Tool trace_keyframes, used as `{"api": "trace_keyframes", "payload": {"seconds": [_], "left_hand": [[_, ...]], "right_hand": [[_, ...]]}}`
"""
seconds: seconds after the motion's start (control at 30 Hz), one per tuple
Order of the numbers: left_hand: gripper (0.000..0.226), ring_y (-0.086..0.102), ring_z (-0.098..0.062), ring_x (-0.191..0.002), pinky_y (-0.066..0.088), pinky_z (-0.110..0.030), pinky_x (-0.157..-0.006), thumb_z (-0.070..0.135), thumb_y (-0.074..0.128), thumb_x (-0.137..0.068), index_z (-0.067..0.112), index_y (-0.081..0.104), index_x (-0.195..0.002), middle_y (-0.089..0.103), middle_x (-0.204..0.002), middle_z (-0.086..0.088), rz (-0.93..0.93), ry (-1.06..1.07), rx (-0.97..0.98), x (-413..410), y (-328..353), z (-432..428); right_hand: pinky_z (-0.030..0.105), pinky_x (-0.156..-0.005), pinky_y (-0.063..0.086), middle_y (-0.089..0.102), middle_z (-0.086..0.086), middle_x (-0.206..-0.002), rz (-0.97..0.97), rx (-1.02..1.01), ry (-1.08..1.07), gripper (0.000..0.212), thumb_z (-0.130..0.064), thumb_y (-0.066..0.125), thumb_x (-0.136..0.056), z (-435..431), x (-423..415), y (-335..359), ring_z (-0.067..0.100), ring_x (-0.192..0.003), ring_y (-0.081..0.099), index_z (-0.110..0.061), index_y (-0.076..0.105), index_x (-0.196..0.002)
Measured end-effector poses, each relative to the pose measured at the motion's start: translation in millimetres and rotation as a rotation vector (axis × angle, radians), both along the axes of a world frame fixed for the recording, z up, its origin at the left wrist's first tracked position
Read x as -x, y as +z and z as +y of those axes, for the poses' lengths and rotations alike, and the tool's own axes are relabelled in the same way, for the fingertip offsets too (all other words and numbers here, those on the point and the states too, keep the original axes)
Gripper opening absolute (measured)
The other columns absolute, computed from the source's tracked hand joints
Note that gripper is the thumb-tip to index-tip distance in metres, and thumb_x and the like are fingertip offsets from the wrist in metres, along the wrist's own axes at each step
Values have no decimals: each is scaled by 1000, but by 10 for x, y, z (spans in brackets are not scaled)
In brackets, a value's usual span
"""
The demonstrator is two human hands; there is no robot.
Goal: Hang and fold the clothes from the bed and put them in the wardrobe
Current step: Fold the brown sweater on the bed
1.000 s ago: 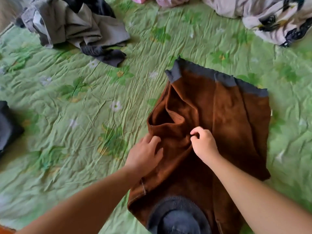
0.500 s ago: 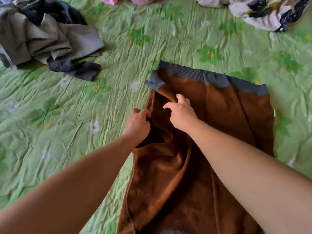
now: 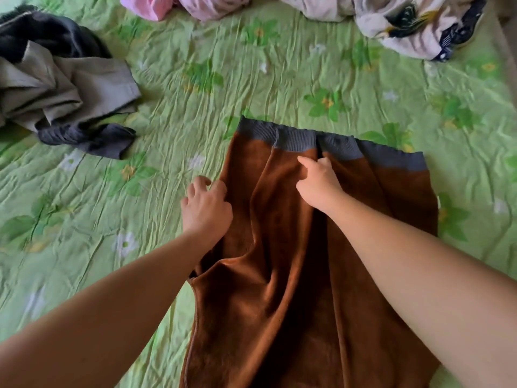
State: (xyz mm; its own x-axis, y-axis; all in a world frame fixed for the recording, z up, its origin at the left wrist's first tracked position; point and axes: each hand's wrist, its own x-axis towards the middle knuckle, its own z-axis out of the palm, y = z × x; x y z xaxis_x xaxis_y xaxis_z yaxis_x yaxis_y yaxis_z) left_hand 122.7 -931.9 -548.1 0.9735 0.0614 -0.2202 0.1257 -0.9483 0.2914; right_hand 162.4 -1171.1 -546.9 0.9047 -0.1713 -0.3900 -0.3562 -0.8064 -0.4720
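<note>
A brown velvet garment with a grey ribbed band along its far edge lies spread on the green floral bed sheet. My left hand is at the garment's left edge, fingers bent, gripping that edge against the sheet. My right hand sits on the cloth just below the grey band, its curled fingers pinching a raised fold. Long creases run down the middle of the garment. Its near end runs out of view at the bottom.
A heap of grey and black clothes lies at the far left. Pink clothes and a pale patterned garment are bunched along the far edge of the bed. Bare sheet lies between the heaps and the brown garment.
Both hands moved up the garment toward the grey band. The folded-over left side has been opened out, so the band now lies nearly straight. The left hand shifted outward to the left edge.
</note>
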Motion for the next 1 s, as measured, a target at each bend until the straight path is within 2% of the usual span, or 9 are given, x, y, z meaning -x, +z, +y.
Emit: {"api": "trace_keyframes", "payload": {"seconds": [0.07, 0.13, 0.27, 0.43, 0.53, 0.67, 0.73, 0.83, 1.0], "left_hand": [[36, 40, -28, -126, 34, -46, -105, 30, 51, -92, 26, 53, -127, 38, -133, -4, -135, -80, 42, -32, -19, -85], [39, 53, -23, -112, 46, -39, -92, 42, 51, -95, 26, 52, -130, 50, -123, 0, -156, -212, 191, -6, -56, -161], [67, 56, 6, -75, 41, -15, -68, 75, 52, -80, 40, 37, -134, 57, -87, 23, 184, -294, 464, 195, -171, -216], [52, 64, -9, -82, 43, -21, -66, 37, 69, -88, 35, 41, -132, 61, -89, 16, 209, -230, 375, 258, -338, -38], [42, 61, -11, -71, 46, -29, -58, 43, 63, -94, 31, 41, -127, 60, -83, 12, 124, -132, 288, 352, -270, 0], [57, 68, -27, -93, 55, -41, -73, 47, 53, -97, 31, 27, -146, 63, -119, -2, 7, -264, 143, 738, -150, -27], [65, 66, -26, -101, 50, -44, -88, 52, 48, -98, 31, 18, -152, 67, -117, 0, -1, -338, -13, 942, -118, 30], [61, 68, -28, -93, 45, -44, -91, 55, 38, -100, 28, 22, -152, 73, -103, -3, 72, -256, -159, 1080, -97, 191], [70, 41, -35, -131, 39, -53, -103, 56, 46, -97, 31, 17, -156, 40, -144, -15, -12, -290, -216, 1402, -17, 270]], "right_hand": [[33, -111, 35, 35, 16, -150, -52, 39, -1, 58, -5, 49, -93, -24, -59, 19, 33, -136, 44, -11, 44, -150], [34, -105, 40, 42, 15, -144, -142, 98, -25, 54, -3, 49, -92, -62, -56, 37, 33, -127, 51, -5, 48, -145], [38, -95, 47, 36, 9, -149, -153, 170, -90, 49, -3, 50, -93, -215, 64, 26, 33, -119, 57, -7, 47, -142], [38, -105, 41, 18, 10, -161, -107, 146, -27, 55, -13, 52, -95, -403, 174, 41, 34, -132, 49, -11, 40, -148], [36, -111, 38, 22, 8, -163, -242, -3, 43, 53, -18, 56, -98, -465, 390, 84, 26, -137, 45, -16, 45, -149], [40, -114, 39, 41, 11, -155, -473, 81, 98, 50, -28, 53, -100, -505, 1096, 74, 27, -139, 42, -14, 48, -147], [54, -114, 38, 39, 15, -156, -363, 266, 93, 54, -38, 48, -101, -554, 1543, 3, 34, -142, 39, -16, 45, -150], [64, -116, 27, 22, 14, -165, -12, 462, 162, 66, -57, 36, -100, -628, 2214, -163, 36, -151, 20, -24, 31, -157], [68, -114, 26, 19, 14, -166, 33, 483, 242, 70, -60, 35, -98, -593, 3084, -172, 35, -153, 18, -25, 28, -158]]}}
